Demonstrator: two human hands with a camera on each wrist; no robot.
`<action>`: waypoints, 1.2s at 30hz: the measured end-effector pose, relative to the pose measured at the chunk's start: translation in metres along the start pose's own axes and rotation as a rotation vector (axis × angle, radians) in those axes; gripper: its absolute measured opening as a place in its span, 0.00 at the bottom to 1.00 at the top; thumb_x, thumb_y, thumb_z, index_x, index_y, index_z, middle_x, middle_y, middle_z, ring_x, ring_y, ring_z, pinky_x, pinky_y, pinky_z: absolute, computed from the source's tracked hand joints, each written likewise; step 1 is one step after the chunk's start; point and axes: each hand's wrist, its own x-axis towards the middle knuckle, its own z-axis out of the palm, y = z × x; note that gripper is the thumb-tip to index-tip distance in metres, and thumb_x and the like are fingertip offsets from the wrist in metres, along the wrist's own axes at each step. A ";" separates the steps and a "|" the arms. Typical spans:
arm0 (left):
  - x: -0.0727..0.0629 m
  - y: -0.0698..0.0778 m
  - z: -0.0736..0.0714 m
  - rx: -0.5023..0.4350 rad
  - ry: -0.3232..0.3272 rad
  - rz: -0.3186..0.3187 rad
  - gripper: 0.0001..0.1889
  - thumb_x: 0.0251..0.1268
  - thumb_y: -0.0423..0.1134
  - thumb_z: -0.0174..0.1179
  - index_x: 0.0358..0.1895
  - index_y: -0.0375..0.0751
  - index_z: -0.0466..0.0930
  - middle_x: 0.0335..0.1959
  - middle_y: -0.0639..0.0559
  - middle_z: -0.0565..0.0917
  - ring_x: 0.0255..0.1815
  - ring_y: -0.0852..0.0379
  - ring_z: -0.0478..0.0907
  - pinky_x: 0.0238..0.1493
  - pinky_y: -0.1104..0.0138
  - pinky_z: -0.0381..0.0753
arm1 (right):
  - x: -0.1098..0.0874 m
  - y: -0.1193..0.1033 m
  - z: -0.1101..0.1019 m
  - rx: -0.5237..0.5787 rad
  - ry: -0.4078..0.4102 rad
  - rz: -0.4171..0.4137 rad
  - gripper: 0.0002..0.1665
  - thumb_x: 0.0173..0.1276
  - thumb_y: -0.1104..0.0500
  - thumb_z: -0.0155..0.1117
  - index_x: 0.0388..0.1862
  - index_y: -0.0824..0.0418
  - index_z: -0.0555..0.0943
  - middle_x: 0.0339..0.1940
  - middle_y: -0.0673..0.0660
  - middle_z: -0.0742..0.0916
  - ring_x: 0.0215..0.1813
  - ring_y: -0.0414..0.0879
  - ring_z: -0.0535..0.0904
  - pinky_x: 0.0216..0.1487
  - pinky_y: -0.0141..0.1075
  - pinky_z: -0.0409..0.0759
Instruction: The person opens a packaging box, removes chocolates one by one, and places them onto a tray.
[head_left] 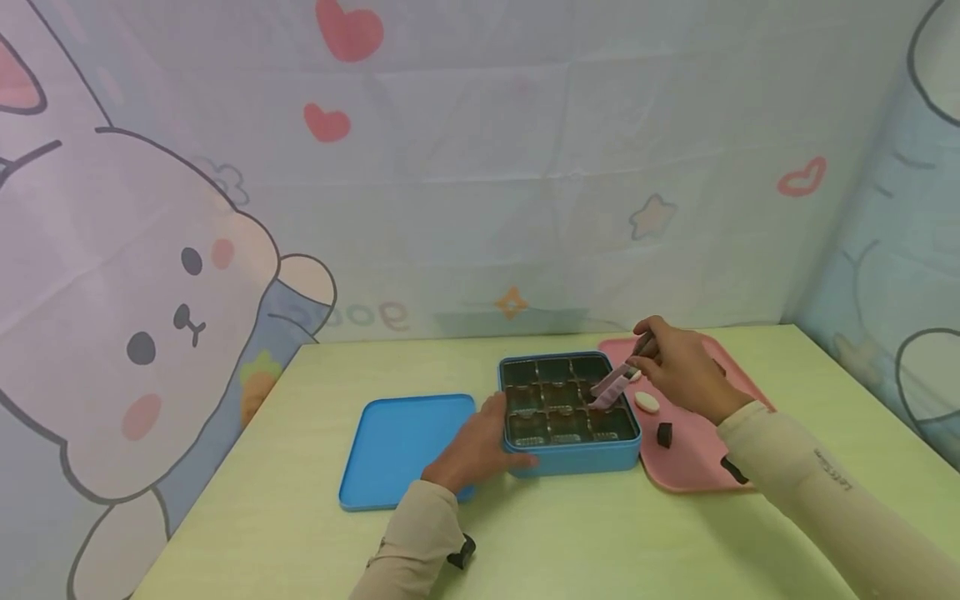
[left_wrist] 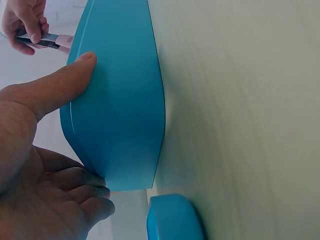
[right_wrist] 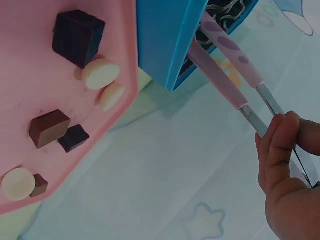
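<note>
A blue box point(head_left: 573, 460) holds a clear divided insert point(head_left: 558, 398) with several compartments. At its left front corner my left hand point(head_left: 472, 450) grips the box, thumb against the front wall and fingers around the left side. My right hand point(head_left: 686, 371) pinches metal tongs point(right_wrist: 227, 65) with pink sleeves on their arms. The tong tips reach into the insert's right side; I cannot tell whether anything is between them. Right of the box, a pink tray point(head_left: 693, 467) carries dark chocolate pieces point(right_wrist: 77, 37), brown pieces point(right_wrist: 49, 128) and white oval pieces point(right_wrist: 101, 74).
A blue lid point(head_left: 408, 450) lies flat on the table left of the box, partly behind my left hand. The pale yellow-green table point(head_left: 300, 542) meets a printed cloth backdrop point(head_left: 480, 208) at its back edge. The box stands against the tray's left edge.
</note>
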 end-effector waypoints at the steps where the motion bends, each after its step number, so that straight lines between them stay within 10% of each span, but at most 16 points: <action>1: 0.000 0.000 0.000 -0.002 -0.001 -0.001 0.58 0.58 0.52 0.73 0.82 0.35 0.42 0.83 0.37 0.49 0.83 0.36 0.50 0.78 0.43 0.61 | 0.001 -0.001 0.000 -0.004 -0.006 -0.005 0.21 0.73 0.67 0.62 0.60 0.73 0.70 0.39 0.63 0.88 0.40 0.53 0.88 0.40 0.42 0.87; 17: 0.002 0.002 -0.003 0.008 -0.011 -0.011 0.60 0.58 0.54 0.73 0.82 0.36 0.40 0.84 0.39 0.47 0.84 0.38 0.49 0.78 0.44 0.61 | 0.002 -0.005 0.004 -0.059 -0.055 -0.179 0.22 0.72 0.73 0.58 0.64 0.71 0.68 0.43 0.62 0.86 0.43 0.53 0.87 0.40 0.39 0.85; 28: 0.000 -0.001 0.000 -0.003 -0.002 0.006 0.59 0.58 0.53 0.73 0.82 0.36 0.42 0.83 0.37 0.50 0.83 0.36 0.51 0.78 0.42 0.62 | 0.000 -0.006 0.002 0.029 0.026 0.110 0.25 0.77 0.62 0.57 0.65 0.74 0.65 0.38 0.66 0.88 0.34 0.51 0.86 0.30 0.36 0.80; 36: -0.001 0.001 0.000 -0.001 0.014 0.017 0.58 0.57 0.52 0.75 0.81 0.33 0.44 0.82 0.36 0.53 0.82 0.35 0.53 0.76 0.43 0.64 | 0.000 -0.006 0.016 -0.105 0.008 -0.130 0.19 0.74 0.69 0.59 0.57 0.77 0.67 0.28 0.57 0.85 0.28 0.42 0.81 0.36 0.42 0.85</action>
